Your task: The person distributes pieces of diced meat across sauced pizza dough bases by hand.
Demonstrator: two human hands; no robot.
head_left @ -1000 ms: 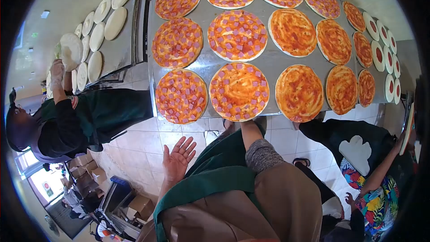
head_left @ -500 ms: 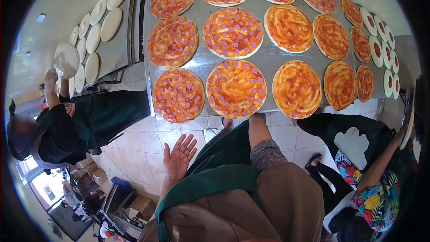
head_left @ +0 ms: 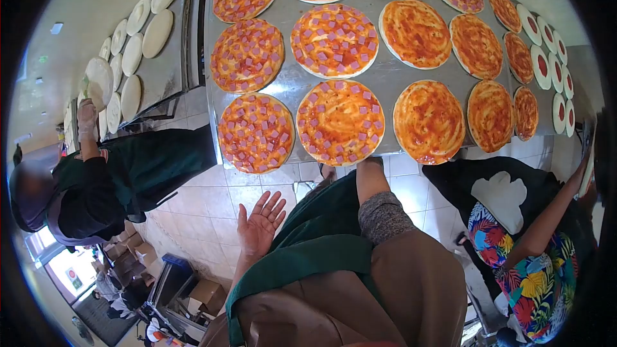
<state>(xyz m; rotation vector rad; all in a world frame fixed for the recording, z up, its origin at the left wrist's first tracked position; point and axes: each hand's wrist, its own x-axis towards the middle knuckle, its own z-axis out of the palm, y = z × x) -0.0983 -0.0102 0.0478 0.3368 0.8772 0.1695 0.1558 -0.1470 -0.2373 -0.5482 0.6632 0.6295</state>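
My left hand (head_left: pixel 261 223) hangs palm up below the table's front edge, fingers spread, holding nothing. My right forearm reaches to the table edge; the hand itself is hidden under or behind a pizza base (head_left: pixel 340 122) with sauce and pink cubes around its rim. Left of that lies a pizza (head_left: pixel 256 133) covered in pink cubes, and right of it one with only sauce (head_left: pixel 429 122). Behind these, on the metal table (head_left: pixel 385 93), are more rounds, some with cubes, some with sauce alone.
At left, a co-worker (head_left: pixel 90 193) holds a pale dough round (head_left: pixel 98 78) beside a table of plain rounds (head_left: pixel 157 33). Another person (head_left: pixel 514 244) in a dark apron stands at right, near rounds with red centres (head_left: pixel 540 67). Boxes (head_left: pixel 209 295) stand at lower left.
The view has shifted slightly. The left co-worker's hand and dough round have moved a little. The person at right has shifted, and the legs behind them have moved. My left hand stays spread.
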